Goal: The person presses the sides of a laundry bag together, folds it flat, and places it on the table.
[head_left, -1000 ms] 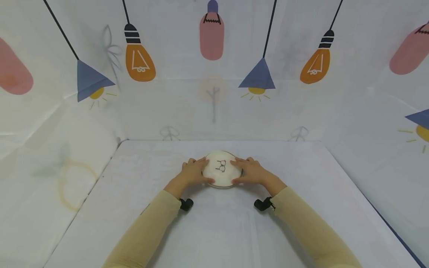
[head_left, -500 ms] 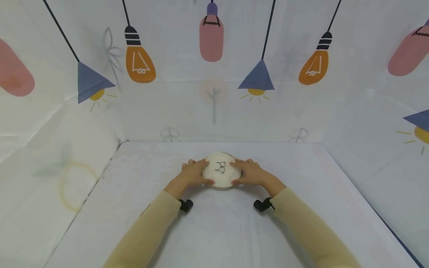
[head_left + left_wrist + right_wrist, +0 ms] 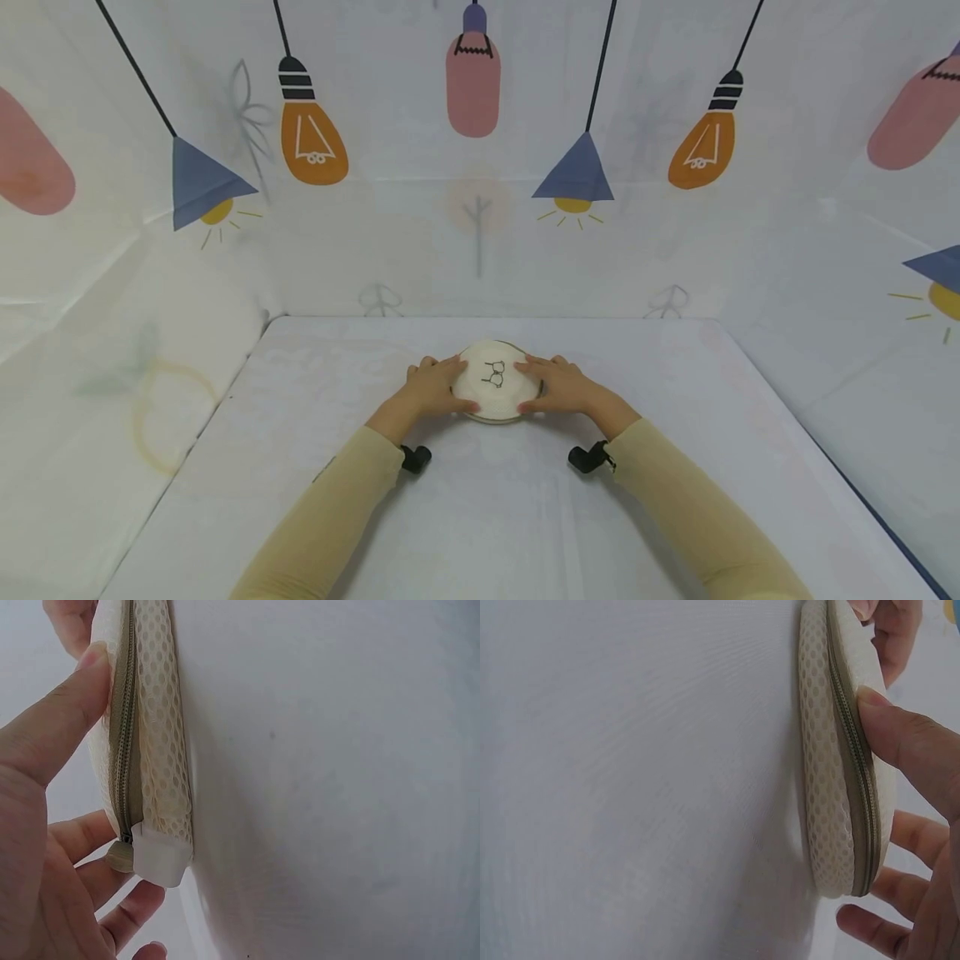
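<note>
A round, cream mesh laundry bag point(image 3: 489, 392) lies on the white-covered table, a small black line drawing on its top. My left hand point(image 3: 431, 388) holds its left edge, and my right hand point(image 3: 564, 385) its right edge, thumbs at the near side and fingers spread over the rim. A zipper point(image 3: 126, 742) runs round the bag's side in the left wrist view, ending at a white tab point(image 3: 161, 859). The left thumb point(image 3: 79, 697) presses above the zipper. In the right wrist view the honeycomb mesh side point(image 3: 825, 765) faces the camera, with the right thumb point(image 3: 900, 731) on the top edge.
White sheeting printed with lamps and bulbs point(image 3: 315, 142) hangs behind the table point(image 3: 480, 517) and along both sides. Black wrist cameras stick out from the left cuff point(image 3: 417, 459) and the right cuff point(image 3: 588, 457).
</note>
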Tool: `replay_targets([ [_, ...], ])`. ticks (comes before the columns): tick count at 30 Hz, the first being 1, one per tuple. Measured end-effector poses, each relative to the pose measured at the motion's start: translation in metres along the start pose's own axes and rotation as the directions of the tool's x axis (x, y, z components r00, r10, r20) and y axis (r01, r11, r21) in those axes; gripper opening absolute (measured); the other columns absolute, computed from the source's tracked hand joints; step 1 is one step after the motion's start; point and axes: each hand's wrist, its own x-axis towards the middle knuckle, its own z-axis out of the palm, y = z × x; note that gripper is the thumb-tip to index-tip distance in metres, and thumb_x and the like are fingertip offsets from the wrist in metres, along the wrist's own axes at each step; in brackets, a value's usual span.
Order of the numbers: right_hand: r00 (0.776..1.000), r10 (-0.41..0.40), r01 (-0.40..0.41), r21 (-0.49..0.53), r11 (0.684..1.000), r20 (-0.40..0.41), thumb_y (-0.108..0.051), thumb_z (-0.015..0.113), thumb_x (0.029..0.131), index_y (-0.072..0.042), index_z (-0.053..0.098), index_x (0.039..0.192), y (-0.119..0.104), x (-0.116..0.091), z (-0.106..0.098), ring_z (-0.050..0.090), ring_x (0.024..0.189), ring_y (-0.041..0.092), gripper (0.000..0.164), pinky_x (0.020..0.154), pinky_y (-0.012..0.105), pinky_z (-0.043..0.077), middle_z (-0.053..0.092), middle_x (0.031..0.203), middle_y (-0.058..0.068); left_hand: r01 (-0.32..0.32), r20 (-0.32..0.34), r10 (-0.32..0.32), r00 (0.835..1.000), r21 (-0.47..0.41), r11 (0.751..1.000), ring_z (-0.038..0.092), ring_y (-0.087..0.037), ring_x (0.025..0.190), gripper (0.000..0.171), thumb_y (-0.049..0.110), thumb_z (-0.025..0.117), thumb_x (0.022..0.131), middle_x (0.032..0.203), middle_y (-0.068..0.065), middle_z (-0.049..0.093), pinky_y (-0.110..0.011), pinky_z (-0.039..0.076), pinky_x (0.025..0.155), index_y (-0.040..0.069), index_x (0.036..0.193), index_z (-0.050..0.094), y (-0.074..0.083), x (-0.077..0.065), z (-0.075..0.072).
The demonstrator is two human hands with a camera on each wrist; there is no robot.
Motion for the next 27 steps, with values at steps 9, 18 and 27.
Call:
replay_targets([
  [9, 1.000, 0.003, -0.003, -0.004, 1.000, 0.008, -0.062, 0.073, 0.083, -0.021, 0.039, 0.156, 0.0020, 0.0004, -0.0018, 0.037, 0.135, 0.038, 0.090, 0.110, 0.064, 0.028, 0.027, 0.163, 0.010, -0.001, 0.006, 0.001, 1.000, -0.007, 1.000, 0.041, -0.029, 0.126, 0.094, 0.064, 0.074, 0.079, 0.161, -0.003, 0.035, -0.046, 0.030, 0.100, 0.016, 0.153, 0.042, 0.0014, 0.0021, -0.0022],
  [18, 1.000, -0.005, 0.005, -0.003, 1.000, 0.008, -0.062, 0.072, 0.083, -0.021, 0.037, 0.156, 0.0030, 0.0014, -0.0027, 0.038, 0.132, 0.037, 0.091, 0.109, 0.065, 0.028, 0.026, 0.164, 0.011, 0.008, 0.012, -0.008, 1.000, -0.008, 1.000, 0.041, -0.029, 0.126, 0.094, 0.064, 0.074, 0.079, 0.160, -0.002, 0.036, -0.045, 0.030, 0.100, 0.015, 0.154, 0.042, 0.0029, 0.0032, -0.0046],
  [27, 1.000, 0.006, -0.006, 0.011, 1.000, 0.020, -0.062, 0.071, 0.083, -0.021, 0.036, 0.157, 0.0015, -0.0003, -0.0039, 0.038, 0.133, 0.036, 0.091, 0.110, 0.064, 0.028, 0.025, 0.164, 0.010, 0.008, 0.022, -0.008, 1.000, -0.023, 1.000, 0.040, -0.031, 0.126, 0.095, 0.064, 0.074, 0.079, 0.160, -0.003, 0.036, -0.047, 0.031, 0.100, 0.015, 0.154, 0.041, 0.0037, 0.0009, -0.0058],
])
